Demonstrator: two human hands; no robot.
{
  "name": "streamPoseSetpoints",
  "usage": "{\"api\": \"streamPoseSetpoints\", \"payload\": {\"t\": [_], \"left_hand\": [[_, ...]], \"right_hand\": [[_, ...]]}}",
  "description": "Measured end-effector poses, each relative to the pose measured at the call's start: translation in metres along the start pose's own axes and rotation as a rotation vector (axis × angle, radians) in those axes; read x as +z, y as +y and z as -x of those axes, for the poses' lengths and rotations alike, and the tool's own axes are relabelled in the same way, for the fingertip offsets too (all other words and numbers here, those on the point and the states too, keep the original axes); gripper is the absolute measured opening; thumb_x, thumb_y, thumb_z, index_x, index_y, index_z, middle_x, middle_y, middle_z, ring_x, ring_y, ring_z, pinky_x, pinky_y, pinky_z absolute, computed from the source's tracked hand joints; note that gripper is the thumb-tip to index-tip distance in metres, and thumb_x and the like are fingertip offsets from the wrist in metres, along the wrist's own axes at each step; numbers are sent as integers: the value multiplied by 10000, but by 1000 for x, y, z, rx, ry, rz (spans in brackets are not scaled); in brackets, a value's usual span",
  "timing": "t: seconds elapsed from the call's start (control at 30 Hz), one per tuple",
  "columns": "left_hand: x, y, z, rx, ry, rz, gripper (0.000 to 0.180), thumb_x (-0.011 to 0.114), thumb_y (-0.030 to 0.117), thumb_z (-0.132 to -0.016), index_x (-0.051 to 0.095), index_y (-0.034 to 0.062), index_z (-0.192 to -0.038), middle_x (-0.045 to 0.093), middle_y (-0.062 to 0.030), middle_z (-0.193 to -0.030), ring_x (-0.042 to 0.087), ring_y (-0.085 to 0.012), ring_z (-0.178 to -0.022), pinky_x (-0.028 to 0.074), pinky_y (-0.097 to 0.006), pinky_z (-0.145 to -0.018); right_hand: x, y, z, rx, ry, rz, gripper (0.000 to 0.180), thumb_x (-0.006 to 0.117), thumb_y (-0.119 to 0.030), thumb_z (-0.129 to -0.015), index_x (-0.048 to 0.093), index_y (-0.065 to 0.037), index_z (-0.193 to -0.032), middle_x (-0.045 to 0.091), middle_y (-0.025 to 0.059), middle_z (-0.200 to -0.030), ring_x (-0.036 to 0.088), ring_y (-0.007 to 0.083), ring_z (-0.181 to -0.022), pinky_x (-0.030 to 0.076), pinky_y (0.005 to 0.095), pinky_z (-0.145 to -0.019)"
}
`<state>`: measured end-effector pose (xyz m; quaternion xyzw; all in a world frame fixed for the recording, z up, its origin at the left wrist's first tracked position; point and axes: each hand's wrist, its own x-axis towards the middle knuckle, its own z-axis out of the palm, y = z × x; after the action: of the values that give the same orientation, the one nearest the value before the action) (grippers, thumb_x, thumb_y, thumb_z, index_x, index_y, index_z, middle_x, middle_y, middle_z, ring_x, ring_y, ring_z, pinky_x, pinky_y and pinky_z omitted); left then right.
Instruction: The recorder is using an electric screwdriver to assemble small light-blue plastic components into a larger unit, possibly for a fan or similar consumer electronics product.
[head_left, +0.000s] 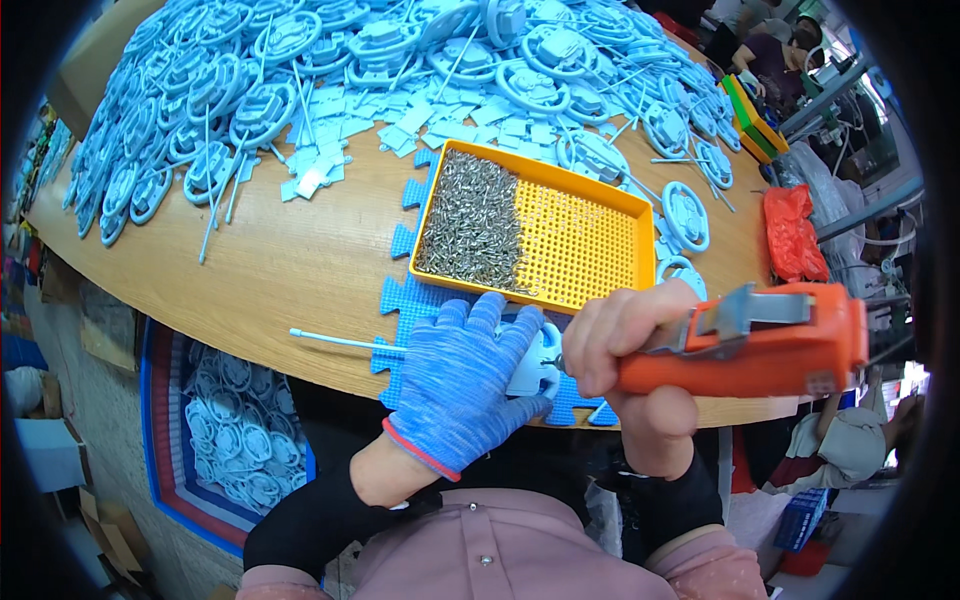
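Note:
My left hand (465,370), in a blue knitted glove with a red cuff, holds a light-blue plastic part (534,374) down on a blue foam mat (400,297). A thin light-blue rod (340,340) sticks out to the left from under the glove. My bare right hand (632,340) is wrapped round an orange power screwdriver (750,360), lying sideways with its bit pointing left at the part's right side. Whether a screw sits at the bit is too small to tell. Just beyond both hands stands a yellow tray (590,240) with small metal screws (470,225) heaped at its left.
A big pile of light-blue plastic parts (380,45) covers the table's far side, with flat light-blue plates (320,165) before it. A blue-rimmed bin (155,440) of similar parts stands below left. A red plastic bag (793,235) lies at right. People sit farther back.

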<state>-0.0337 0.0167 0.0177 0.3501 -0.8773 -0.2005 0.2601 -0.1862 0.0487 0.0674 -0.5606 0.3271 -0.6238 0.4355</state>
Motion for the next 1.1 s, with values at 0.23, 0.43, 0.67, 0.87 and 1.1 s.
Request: {"api": "streamPoseSetpoints", "payload": {"t": [0.23, 0.43, 0.67, 0.87, 1.1], "left_hand": [[-6, 12, 4, -104, -44, 13, 443, 753, 346, -642, 620, 129, -1005, 540, -132, -978, 541, -343, -931, 465, -437, -743], [-107, -20, 106, -352, 32, -467, 713, 863, 309, -513, 592, 83, -1133, 534, -214, -1146, 514, -396, -1080, 435, -469, -917], [-16, 104, -55, 253, -279, -288, 498, 766, 403, -672, 635, 109, -1052, 609, -98, -1035, 547, -298, -1018, 384, -446, -920], [109, 133, -134, 433, -442, -798, 192, 597, 251, -802, 704, 96, -843, 647, -87, -841, 583, -249, -904, 359, -507, -856], [148, 145, -179, 318, -240, -407, 178, 541, 154, -793, 703, 85, -819, 661, -114, -843, 601, -270, -949, 383, -550, -886]], "right_hand": [[-16, -11, 12, 83, 53, -95, 583, 852, -428, -650, 558, -34, -964, 582, 10, -760, 551, 111, -660, 435, 245, -560], [-105, -74, 36, -153, 346, 263, 575, 697, -546, -781, 496, -50, -993, 541, 43, -630, 522, 127, -524, 431, 269, -502], [-169, -76, 57, -242, 602, 292, 466, 702, -422, -829, 496, -48, -1016, 523, 32, -654, 509, 124, -546, 424, 268, -522], [-184, -82, 70, -262, 686, 258, 529, 737, -450, -787, 491, -49, -1026, 522, 24, -668, 507, 121, -557, 420, 253, -510], [-238, -74, 112, -250, 704, 251, 581, 725, -467, -790, 444, -65, -1101, 473, 13, -728, 494, 104, -612, 416, 242, -518]]}}
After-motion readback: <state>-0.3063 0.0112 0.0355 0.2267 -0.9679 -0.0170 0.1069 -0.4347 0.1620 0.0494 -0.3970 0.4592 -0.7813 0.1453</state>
